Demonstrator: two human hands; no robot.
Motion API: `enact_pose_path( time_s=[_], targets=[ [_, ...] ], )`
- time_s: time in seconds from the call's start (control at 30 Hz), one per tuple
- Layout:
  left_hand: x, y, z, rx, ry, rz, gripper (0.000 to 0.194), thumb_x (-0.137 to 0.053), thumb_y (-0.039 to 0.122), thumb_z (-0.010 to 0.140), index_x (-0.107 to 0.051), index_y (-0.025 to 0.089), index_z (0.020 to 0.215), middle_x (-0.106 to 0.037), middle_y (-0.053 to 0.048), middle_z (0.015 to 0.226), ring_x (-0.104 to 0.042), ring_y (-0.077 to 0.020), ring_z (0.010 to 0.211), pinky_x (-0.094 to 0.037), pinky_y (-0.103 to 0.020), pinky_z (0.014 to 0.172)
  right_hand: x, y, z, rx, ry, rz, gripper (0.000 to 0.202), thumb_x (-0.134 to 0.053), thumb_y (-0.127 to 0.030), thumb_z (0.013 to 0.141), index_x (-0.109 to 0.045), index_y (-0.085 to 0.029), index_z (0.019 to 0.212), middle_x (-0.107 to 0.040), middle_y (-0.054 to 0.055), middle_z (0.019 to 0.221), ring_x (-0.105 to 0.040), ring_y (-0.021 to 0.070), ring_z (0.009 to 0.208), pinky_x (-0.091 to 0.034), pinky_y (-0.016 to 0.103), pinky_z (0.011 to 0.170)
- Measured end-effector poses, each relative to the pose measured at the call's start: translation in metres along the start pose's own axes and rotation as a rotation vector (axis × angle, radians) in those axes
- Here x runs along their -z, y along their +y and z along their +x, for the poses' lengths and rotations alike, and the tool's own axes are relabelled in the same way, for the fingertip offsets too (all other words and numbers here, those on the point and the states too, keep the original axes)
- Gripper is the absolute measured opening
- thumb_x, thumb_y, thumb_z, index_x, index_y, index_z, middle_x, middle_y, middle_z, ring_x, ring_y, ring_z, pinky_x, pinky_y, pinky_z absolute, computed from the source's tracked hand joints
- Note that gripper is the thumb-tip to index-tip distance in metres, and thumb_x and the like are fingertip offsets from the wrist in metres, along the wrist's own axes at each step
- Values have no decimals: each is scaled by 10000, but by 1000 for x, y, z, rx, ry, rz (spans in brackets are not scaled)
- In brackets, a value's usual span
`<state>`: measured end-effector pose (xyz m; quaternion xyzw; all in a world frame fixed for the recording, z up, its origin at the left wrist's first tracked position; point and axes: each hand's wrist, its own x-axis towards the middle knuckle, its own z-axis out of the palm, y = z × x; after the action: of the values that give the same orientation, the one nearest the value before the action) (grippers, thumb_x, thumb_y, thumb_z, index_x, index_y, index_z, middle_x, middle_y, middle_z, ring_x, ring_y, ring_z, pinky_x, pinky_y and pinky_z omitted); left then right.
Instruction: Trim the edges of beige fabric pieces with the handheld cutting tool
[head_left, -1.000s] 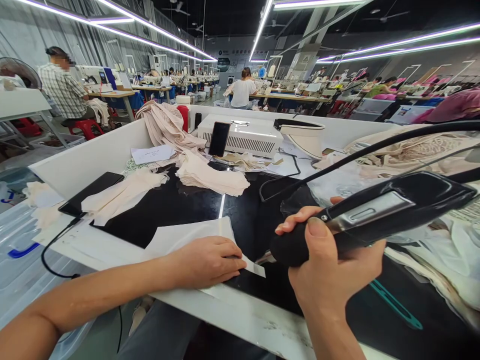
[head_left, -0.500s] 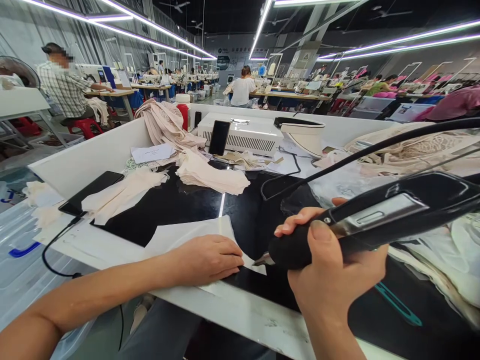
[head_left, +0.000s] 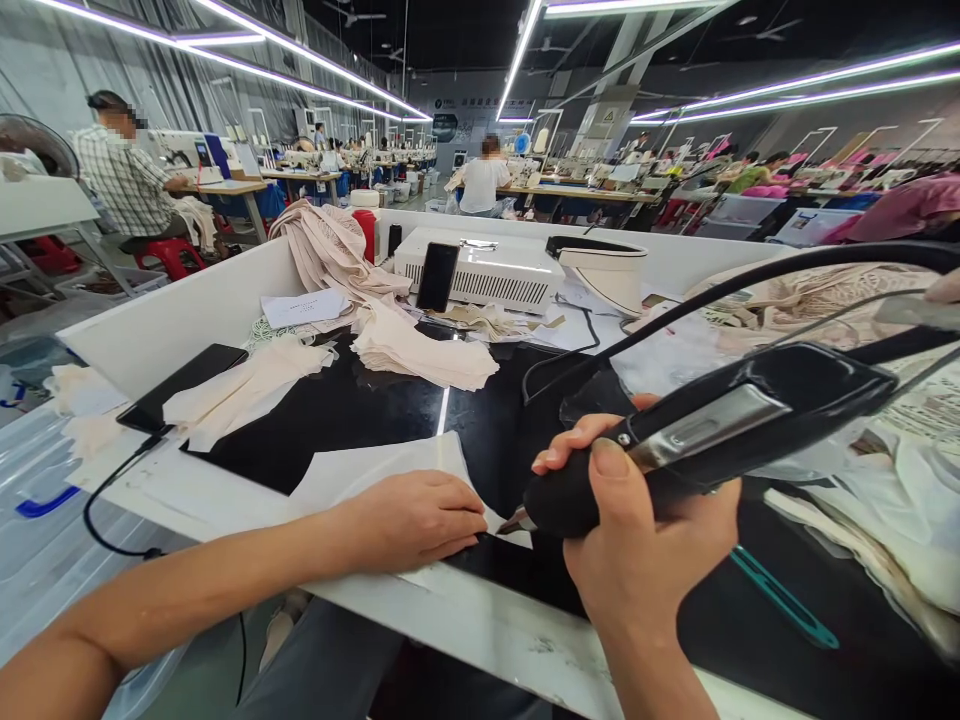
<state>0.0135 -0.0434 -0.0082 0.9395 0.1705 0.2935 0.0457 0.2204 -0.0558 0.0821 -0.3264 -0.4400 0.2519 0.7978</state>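
My left hand (head_left: pixel 420 520) lies flat, palm down, on a white sheet (head_left: pixel 360 465) at the table's near edge. Its fingers are stretched out, pressing the sheet. My right hand (head_left: pixel 645 550) is wrapped round a black corded handheld cutter (head_left: pixel 705 440) with a metal lever on its side. The cutter slants down to the left. Its pointed metal tip (head_left: pixel 517 522) meets the sheet's right corner, just beyond my left fingertips. Whether the tip goes into the sheet I cannot tell.
A stack of pale fabric pieces (head_left: pixel 424 350) lies ahead, with more pieces (head_left: pixel 240 385) to the left. Behind stand a phone (head_left: pixel 437 278) and a vented white box (head_left: pixel 510 270). Teal tweezers (head_left: pixel 784 598) lie at right. A black cable (head_left: pixel 720 285) arches above the fabric.
My right hand has shifted a little left with the cutter, bringing its tip closer to my left fingertips along the sheet. My left hand and the sheet have stayed put.
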Motion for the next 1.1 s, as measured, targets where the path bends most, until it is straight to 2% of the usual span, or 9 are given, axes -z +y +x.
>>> enact_pose_path(
  time_s=[0.2, 0.4, 0.7, 0.87, 1.1],
  targets=[
    [0, 1, -1, -29, 18, 37, 253, -640, 222, 1331, -867, 111, 1346, -926, -158, 1292, -900, -273, 1267, -737, -379, 1189, 8, -5, 4, 39, 87, 1, 500, -1135, -417, 779, -798, -314, 1134, -776, -86, 790, -702, 183, 538, -677, 344, 518],
    [0, -1, 0, -33, 24, 54, 302, -602, 253, 1352, -879, 136, 1331, -931, -147, 1278, -906, -262, 1258, -735, -362, 1194, 10, -4, 2, 49, 79, -23, 530, -1151, -477, 785, -788, -307, 1132, -775, -74, 805, -688, 181, 560, -659, 342, 533],
    [1, 0, -4, 43, -14, -24, 266, -642, 262, 1333, -867, 141, 1404, -920, -166, 1363, -908, -281, 1312, -733, -381, 1237, 10, -2, 2, 65, 65, -57, 627, -1175, -621, 776, -782, -300, 1144, -777, -79, 797, -691, 178, 568, -656, 343, 545],
    [0, -1, -4, 47, -24, -41, 245, -668, 238, 1311, -867, 140, 1415, -917, -179, 1371, -906, -290, 1312, -742, -403, 1233, 12, -3, 2, 49, 50, -95, 552, -1149, -575, 824, -795, -305, 1150, -785, -76, 806, -696, 178, 579, -663, 360, 597],
    [-3, -3, -6, 36, -26, -38, 253, -655, 235, 1313, -865, 134, 1411, -912, -183, 1380, -898, -289, 1298, -742, -410, 1213, 9, -4, 3, 51, 88, -15, 620, -1197, -580, 760, -797, -306, 1147, -785, -81, 794, -693, 179, 563, -653, 344, 557]
  ],
)
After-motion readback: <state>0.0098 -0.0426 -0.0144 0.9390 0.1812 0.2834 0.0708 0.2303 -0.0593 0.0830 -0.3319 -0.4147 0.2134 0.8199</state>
